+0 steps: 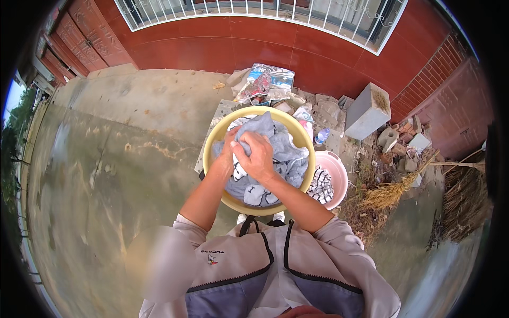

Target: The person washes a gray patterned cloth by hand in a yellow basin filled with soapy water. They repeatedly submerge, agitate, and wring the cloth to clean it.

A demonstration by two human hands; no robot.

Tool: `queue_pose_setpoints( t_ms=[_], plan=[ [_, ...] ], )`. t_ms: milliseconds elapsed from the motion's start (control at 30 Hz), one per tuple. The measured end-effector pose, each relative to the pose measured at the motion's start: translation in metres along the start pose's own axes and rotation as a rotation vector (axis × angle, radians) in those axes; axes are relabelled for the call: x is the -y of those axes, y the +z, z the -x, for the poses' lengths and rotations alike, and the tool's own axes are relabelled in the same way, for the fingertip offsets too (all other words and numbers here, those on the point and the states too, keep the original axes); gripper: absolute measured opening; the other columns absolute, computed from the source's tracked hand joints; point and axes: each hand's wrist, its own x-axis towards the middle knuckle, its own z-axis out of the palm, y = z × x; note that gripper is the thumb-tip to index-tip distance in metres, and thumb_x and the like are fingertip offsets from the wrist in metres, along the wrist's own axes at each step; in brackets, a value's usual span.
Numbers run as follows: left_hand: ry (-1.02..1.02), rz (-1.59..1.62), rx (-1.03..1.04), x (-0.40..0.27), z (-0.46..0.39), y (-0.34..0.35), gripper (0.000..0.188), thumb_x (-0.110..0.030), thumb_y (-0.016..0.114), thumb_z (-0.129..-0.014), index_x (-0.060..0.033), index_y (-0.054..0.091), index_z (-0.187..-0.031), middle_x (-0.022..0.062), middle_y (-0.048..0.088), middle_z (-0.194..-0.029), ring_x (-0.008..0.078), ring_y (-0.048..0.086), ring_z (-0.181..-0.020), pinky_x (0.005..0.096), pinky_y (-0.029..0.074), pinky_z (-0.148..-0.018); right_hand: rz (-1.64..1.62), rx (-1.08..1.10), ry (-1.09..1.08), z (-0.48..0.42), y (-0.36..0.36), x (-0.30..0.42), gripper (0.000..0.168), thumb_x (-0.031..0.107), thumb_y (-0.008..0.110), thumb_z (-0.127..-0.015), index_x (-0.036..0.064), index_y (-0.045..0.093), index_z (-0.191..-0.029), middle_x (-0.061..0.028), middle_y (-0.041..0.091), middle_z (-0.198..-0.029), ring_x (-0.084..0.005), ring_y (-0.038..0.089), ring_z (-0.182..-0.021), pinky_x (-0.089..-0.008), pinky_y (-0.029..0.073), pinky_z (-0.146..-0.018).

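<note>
A yellow plastic basin (309, 139) stands in front of me, heaped with wet-looking grey and white printed cloth (292, 169). My left hand (228, 146) and my right hand (256, 154) are close together over the basin's middle. Both grip a bunched part of the grey cloth (260, 124), which bulges out beyond the fingers. The left fingers are partly hidden behind the cloth and the right hand. Around my wrists, more folds fill the basin nearly to its rim.
Right of the basin sits a pink plastic tub (339, 177) with black-and-white striped cloth (321, 185). A capped bottle (322, 136) is beside rubble (328, 109). Farther right are a pale block (368, 113) and a straw broom (387, 192). A red wall (262, 43) rises behind.
</note>
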Motion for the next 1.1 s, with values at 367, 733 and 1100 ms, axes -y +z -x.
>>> queue_pose_setpoints(
  t_ms=[367,733,1100],
  plan=[
    [0.143,0.193,0.148,0.09,-0.08,-0.066,0.026,-0.024,0.047,-0.102,-0.0068,0.066,-0.099,0.0017,0.065,-0.084,0.0139,0.061,-0.07,0.0292,0.051,-0.065,0.018,0.114,0.337,0.03,0.012,-0.03,0.032,0.035,0.058,-0.087,0.006,0.065,-0.078,-0.0241,0.063,-0.069,-0.0457,0.063,-0.07,-0.0532,0.05,-0.064],
    [0.157,0.169,0.091,0.07,-0.072,-0.031,0.026,-0.028,0.058,-0.098,-0.0082,0.067,-0.084,-0.0009,0.063,-0.077,0.0111,0.056,-0.063,0.0283,0.046,-0.058,-0.144,0.068,0.337,0.04,-0.008,-0.03,0.027,0.026,0.056,-0.088,0.001,0.063,-0.081,-0.027,0.059,-0.071,-0.0461,0.061,-0.07,-0.0492,0.047,-0.062],
    [0.387,-0.878,0.154,0.034,0.023,-0.082,0.052,-0.019,0.066,-0.087,0.0004,0.045,-0.131,0.0162,0.054,-0.126,0.0208,0.055,-0.111,0.0359,0.047,-0.088,0.07,0.454,0.579,0.006,-0.068,-0.112,0.067,0.053,0.066,-0.087,0.014,0.052,-0.14,-0.0203,0.059,-0.134,-0.029,0.054,-0.127,-0.0395,0.041,-0.105]
  ],
)
